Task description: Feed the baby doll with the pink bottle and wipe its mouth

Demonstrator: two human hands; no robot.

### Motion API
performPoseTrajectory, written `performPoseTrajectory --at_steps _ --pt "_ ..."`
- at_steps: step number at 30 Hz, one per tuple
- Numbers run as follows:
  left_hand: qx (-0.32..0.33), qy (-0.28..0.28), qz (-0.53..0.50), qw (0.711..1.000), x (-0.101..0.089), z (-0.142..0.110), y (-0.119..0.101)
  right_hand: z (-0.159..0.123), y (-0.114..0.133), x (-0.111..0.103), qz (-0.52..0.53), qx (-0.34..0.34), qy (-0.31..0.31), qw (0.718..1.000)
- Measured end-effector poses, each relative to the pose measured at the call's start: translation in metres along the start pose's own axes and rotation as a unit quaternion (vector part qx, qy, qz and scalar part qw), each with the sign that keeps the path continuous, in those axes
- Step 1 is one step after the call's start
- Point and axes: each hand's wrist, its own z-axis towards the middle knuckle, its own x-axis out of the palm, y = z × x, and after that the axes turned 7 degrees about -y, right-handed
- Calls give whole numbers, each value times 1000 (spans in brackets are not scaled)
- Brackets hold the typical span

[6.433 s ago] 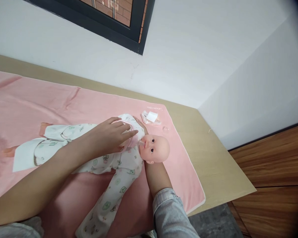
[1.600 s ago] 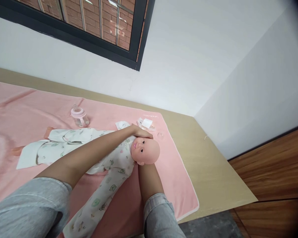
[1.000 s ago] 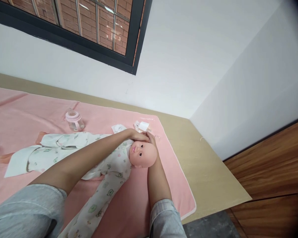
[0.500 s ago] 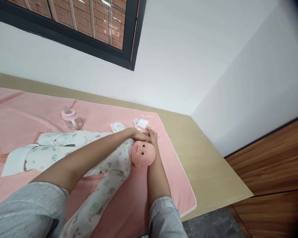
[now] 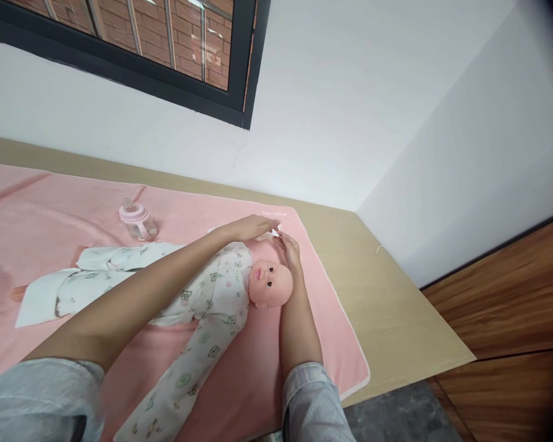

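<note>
A bald baby doll (image 5: 270, 283) lies on its back on a pink blanket (image 5: 253, 368), dressed in white patterned clothes (image 5: 223, 279). My left hand (image 5: 253, 227) reaches across the doll's body, just beyond its head. Behind the head, my right hand (image 5: 289, 247) curves in from the right. Their fingertips meet around a small packet with a white label (image 5: 275, 232). Most of this packet is hidden by the fingers and palm of my left hand. The doll's near sleeve (image 5: 188, 374) stretches toward me, and my left forearm covers part of its middle.
A pink-lidded baby bottle (image 5: 138, 221) with a handle stands on the blanket, left of my left hand. The blanket lies on a pale wooden surface (image 5: 350, 276) against white walls. A dark-framed window (image 5: 244, 73) is above, and wooden panels (image 5: 502, 288) stand at right.
My left hand has moved from beside the doll's head to over the packet, farther away. My right fingers have come to the packet too. The white label is now mostly covered.
</note>
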Motion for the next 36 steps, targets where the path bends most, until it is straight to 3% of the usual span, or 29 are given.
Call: performPoseTrajectory --at_steps 5,8,11,14,17,20,25,30,36 --pt "10 -143 -46 989 -10 -25 -9 14 8 -6 106 -10 15 994" --pt "-2 -170 -82 982 -8 -36 -4 10 31 -7 83 -23 67 994" --pt "10 -128 -119 985 -9 -47 3 -6 60 -3 28 -72 163 984" --pt "47 -60 -142 987 -17 -61 4 -28 84 4 -21 -120 277 953" --pt "73 20 -154 985 -25 -77 1 -45 97 11 -68 -112 358 924" --pt "60 51 -173 982 -28 -91 -1 -56 104 18 -106 -105 397 906" --pt "35 52 -181 982 -27 -104 -2 -68 111 26 -146 -126 426 884" --pt "11 55 -146 988 -33 -112 2 -73 112 30 -169 -144 394 892" --pt "122 -115 -137 976 -32 -117 1 -71 106 36 -166 -179 340 908"
